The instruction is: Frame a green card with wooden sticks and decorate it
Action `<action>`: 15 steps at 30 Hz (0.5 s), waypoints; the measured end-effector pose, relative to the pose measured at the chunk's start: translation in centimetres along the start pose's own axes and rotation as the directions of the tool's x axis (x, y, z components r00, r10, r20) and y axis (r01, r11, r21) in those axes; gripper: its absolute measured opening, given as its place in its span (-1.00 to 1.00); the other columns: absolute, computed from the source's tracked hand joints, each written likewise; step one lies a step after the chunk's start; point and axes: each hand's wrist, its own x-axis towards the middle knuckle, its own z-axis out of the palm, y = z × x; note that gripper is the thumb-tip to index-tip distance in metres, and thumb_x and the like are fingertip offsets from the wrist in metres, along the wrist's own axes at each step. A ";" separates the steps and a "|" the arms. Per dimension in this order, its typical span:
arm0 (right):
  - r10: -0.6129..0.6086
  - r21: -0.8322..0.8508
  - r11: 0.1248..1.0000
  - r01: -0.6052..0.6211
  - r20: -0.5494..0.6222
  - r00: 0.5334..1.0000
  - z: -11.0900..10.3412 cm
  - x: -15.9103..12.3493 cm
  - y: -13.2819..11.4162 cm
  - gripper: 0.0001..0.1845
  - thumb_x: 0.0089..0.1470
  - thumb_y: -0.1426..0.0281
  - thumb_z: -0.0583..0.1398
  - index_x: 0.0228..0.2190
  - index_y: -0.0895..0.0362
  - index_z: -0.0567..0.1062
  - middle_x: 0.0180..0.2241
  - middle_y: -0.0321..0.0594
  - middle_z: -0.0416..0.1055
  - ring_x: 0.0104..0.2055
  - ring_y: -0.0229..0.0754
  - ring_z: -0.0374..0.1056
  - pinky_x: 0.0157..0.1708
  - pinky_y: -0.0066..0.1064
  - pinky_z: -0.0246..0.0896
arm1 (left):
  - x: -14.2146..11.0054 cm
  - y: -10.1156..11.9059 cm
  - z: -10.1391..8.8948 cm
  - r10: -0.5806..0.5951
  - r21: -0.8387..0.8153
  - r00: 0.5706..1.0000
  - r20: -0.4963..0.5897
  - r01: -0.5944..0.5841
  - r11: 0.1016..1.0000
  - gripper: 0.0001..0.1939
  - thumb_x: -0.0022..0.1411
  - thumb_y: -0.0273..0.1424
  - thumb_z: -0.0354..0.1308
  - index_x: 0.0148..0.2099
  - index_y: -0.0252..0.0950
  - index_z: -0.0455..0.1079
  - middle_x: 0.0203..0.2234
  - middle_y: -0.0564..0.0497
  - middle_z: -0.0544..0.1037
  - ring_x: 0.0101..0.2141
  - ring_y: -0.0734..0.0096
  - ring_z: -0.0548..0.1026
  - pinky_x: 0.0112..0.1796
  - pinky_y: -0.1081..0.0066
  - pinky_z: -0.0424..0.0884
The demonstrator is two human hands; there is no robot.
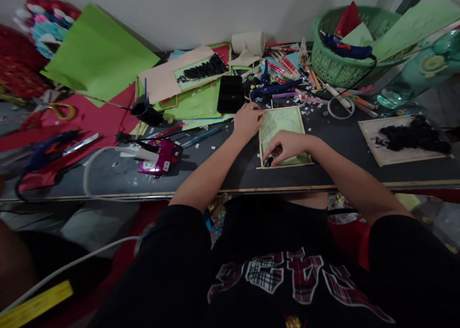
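A small green panel in a thin wooden frame (285, 122) lies flat on the dark table (230, 169) in front of me. My left hand (247, 120) rests curled on the frame's upper left corner and pinches its edge. My right hand (285, 147) is bent over the panel's lower left part. Its fingertips press a small dark, shiny piece (268, 162) onto the green surface. Both forearms reach out from my black shirt.
A tray of black pieces (409, 138) sits at the right, another framed panel (201, 71) at the back. A green basket (345, 50), tape ring (340, 107), phone (230, 94), glue guns (276, 87), purple tool (160, 158), scissors and coloured paper sheets crowd the table.
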 end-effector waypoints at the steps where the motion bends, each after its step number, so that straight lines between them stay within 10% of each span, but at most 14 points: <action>1: 0.003 0.013 1.000 -0.003 -0.015 1.000 0.0 0.0 0.1 -0.58 -0.01 0.18 0.38 -0.15 0.16 0.69 -0.55 -0.31 0.43 -0.50 -0.32 0.28 -0.39 -0.45 0.11 | 0.0 0.1 0.0 -0.010 0.000 1.000 0.007 0.010 1.000 -0.70 0.40 -0.32 0.05 -0.11 -0.17 0.64 -0.09 -0.12 0.57 -0.04 0.06 0.46 0.00 0.09 0.42; 15: 0.030 0.003 1.000 -0.030 -0.052 0.998 -0.3 -0.2 1.0 -0.58 -0.03 0.11 0.40 -0.21 0.14 0.70 -0.54 -0.30 0.45 -0.51 -0.33 0.25 -0.41 -0.45 0.08 | 0.2 0.0 0.7 -0.026 0.039 0.998 -0.065 0.029 0.999 -0.70 0.40 -0.33 0.05 -0.15 -0.18 0.64 -0.13 -0.14 0.60 -0.06 0.01 0.47 -0.08 0.07 0.45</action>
